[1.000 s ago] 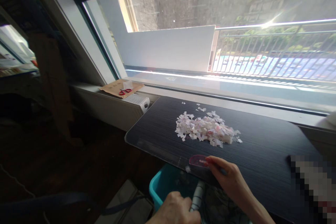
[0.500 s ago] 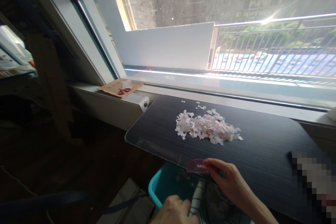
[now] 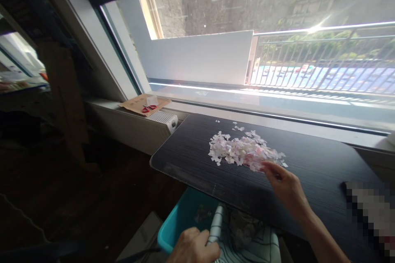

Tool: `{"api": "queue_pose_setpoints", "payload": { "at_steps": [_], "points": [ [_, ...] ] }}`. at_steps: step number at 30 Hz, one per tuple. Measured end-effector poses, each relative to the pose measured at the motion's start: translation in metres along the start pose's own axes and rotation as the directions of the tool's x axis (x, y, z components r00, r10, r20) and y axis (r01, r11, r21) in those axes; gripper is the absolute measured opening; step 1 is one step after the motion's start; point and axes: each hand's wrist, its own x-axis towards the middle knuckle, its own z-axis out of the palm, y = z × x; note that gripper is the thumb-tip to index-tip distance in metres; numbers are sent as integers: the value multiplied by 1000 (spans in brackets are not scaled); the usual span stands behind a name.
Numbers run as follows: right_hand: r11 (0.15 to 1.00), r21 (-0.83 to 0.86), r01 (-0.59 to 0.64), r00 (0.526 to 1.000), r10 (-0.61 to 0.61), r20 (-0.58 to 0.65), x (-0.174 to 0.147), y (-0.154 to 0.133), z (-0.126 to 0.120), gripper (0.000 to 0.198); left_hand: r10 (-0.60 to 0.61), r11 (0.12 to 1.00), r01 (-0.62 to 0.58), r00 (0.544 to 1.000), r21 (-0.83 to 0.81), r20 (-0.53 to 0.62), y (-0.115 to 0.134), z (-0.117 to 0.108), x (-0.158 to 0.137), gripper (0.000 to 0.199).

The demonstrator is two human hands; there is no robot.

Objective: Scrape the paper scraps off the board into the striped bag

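A heap of small white and pale pink paper scraps [image 3: 233,148] lies on the dark tabletop [image 3: 185,152]. My right hand [image 3: 285,187] reaches over the table to the heap's near right side, its fingers pinched on a pink see-through plastic scraper [image 3: 254,166]. The scraper's blade is against the scraps and hard to make out among them. Below the table's front edge, my left hand [image 3: 194,245] is closed around the rolled edge of a white cloth bag with dark grid lines [image 3: 217,224]. Pale scraps show dimly inside the bag.
A teal bin [image 3: 171,224] stands under the table edge, with some bits inside. Red-handled scissors [image 3: 149,108] lie on a brown envelope [image 3: 132,104] on the window sill. A pixelated object [image 3: 370,209] rests at the table's right.
My right hand has moved the scraper up and away from the table's front edge into the paper heap. My left hand has shifted slightly left with the bag edge.
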Motion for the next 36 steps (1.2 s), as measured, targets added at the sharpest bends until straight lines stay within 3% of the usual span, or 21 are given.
{"api": "queue_pose_setpoints", "payload": {
  "at_steps": [6,12,18,22,32,36],
  "points": [
    [996,-55,66,997,-68,-38,7,-7,8,39,3,1000,-3,1000,-21,25,-6,-10,1,11],
    [991,-71,118,992,-114,53,-2,-15,8,35,-26,998,27,1000,-65,4,-7,-10,3,15],
    [984,-85,153,988,-155,-9,0,-16,8,37,-27,995,27,1000,-97,4,-4,-13,6,21],
    [985,-104,141,988,-134,73,-1,-18,5,36,-7,994,8,1000,-109,10,-6,-11,6,19],
    [982,-162,98,995,-95,29,-7,-16,-6,37,-40,990,47,998,-130,55,-6,-12,6,19],
    [994,-66,92,995,-89,49,-12,-16,-4,37,-65,984,66,998,-167,14,-5,-10,8,25]
  ]
}}
